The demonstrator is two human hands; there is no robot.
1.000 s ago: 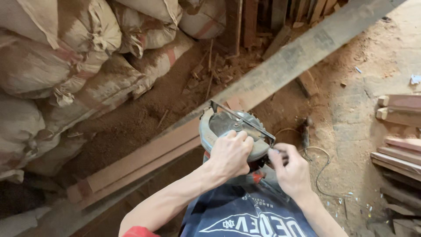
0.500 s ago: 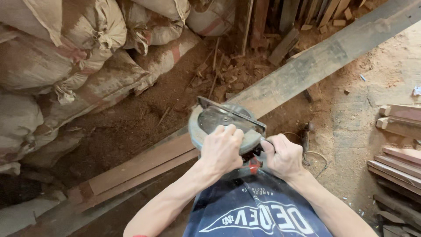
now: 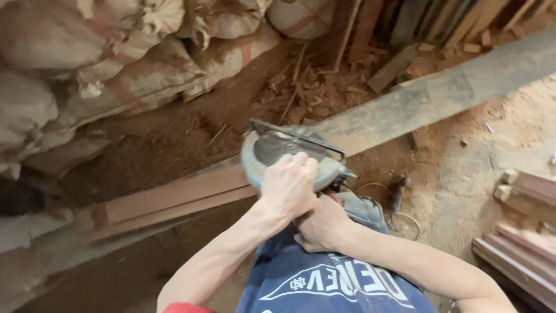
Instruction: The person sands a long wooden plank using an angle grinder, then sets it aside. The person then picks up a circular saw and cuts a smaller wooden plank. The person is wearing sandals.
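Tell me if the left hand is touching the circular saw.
Touching. The head view shows the left hand lying flat on top of the circular saw, fingers curled over its grey guard with no gap.

1 circular saw [image 3: 289, 156]. 2 hands on it: left hand [image 3: 288, 185], right hand [image 3: 321, 226] just below the left. 1 long plank [image 3: 405, 110] under the saw, 2 reddish boards [image 3: 168, 203] left of saw. Approx 6 sacks [image 3: 139, 64] beyond the saw, upper left. Wood stack [image 3: 521, 232] right of saw, count unclear
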